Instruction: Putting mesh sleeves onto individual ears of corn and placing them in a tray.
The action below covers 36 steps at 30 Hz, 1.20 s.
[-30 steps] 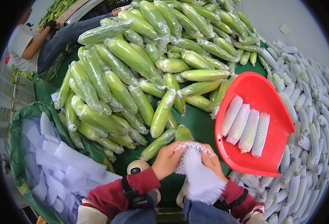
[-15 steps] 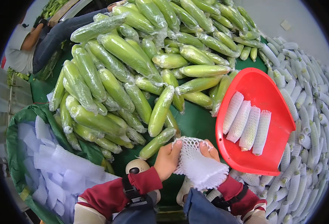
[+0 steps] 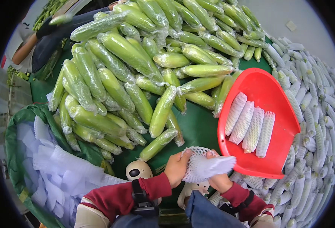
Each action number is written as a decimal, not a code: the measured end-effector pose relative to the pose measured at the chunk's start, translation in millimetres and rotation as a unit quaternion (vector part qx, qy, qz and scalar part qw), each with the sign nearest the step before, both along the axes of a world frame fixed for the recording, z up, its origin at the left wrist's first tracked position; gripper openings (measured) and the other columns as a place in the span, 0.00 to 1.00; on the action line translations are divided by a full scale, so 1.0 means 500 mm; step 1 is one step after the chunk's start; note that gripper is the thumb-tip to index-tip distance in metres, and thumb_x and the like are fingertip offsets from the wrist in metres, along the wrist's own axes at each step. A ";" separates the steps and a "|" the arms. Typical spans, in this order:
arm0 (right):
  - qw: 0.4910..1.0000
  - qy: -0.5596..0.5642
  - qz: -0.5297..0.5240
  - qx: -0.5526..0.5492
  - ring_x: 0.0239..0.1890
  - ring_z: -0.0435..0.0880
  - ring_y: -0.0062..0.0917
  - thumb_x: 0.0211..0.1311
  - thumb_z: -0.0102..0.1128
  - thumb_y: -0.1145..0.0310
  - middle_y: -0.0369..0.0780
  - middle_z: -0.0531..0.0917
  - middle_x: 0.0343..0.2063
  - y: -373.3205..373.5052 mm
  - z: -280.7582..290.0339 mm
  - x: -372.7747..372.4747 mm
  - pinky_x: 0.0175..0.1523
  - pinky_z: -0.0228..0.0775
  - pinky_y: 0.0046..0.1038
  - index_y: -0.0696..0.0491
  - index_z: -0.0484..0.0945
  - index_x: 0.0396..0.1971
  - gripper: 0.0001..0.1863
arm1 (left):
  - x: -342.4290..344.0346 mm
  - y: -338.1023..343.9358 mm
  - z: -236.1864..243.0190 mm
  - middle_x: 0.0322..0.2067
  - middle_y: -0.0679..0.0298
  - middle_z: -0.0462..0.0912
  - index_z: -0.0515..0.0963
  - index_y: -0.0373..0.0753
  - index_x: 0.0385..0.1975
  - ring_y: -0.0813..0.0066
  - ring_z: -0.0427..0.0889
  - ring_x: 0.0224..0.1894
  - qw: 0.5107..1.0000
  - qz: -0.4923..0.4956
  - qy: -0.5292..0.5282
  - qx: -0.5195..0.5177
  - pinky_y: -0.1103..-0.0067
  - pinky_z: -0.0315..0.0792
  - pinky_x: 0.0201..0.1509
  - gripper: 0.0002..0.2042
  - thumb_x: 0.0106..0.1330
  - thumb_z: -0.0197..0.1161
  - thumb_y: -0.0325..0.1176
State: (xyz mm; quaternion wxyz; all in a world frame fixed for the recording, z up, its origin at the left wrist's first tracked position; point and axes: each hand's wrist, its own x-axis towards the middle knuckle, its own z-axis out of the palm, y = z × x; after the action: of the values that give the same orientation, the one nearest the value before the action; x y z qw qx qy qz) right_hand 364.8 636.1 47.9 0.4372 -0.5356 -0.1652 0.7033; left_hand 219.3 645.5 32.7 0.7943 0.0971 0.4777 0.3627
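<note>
At about eight o'clock a green sack (image 3: pixel 13 133) lies open, filled with loose white foam net sleeves (image 3: pixel 49 171). Above it, from nine round to twelve o'clock, a big heap of green cobs in clear film (image 3: pixel 129 68) covers the green table (image 3: pixel 199 129); another person's arm (image 3: pixel 25 49) shows at ten o'clock, at the heap's far edge.

Near six o'clock the left hand (image 3: pixel 177 167) is curled, its fingers gripping the left end of a white foam net (image 3: pixel 203 165). The net is stretched out sideways between both hands and tapers to a loose point at the right. Whether a cob sits inside it cannot be told. The right hand (image 3: pixel 217 178) lies just beside the left, under and behind the net, its fingers bent round the netting; only the fingertips and the back of the hand show. Both wrists wear dark red sleeves.

At three o'clock a red tray (image 3: pixel 266 87) holds four netted cobs (image 3: pixel 251 125) side by side. Beyond it, from one to five o'clock, a pile of netted cobs (image 3: pixel 319 114) lies in rows.
</note>
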 end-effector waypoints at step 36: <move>0.998 -0.001 0.011 0.067 0.48 0.79 0.39 0.53 0.47 0.68 0.49 0.70 0.56 0.113 0.190 0.148 0.53 0.72 0.41 0.55 0.49 0.65 0.37 | -0.637 -0.089 0.121 0.26 0.68 0.76 0.76 0.54 0.45 0.69 0.76 0.35 0.238 -0.634 0.614 0.406 0.69 0.68 0.42 0.19 0.50 0.59 0.35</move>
State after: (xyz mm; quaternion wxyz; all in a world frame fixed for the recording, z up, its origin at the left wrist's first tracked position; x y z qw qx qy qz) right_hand 439.0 692.6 142.6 0.4641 -0.5035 -0.2186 0.6952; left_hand -99.1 601.2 93.3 0.0865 0.8707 0.3927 -0.2832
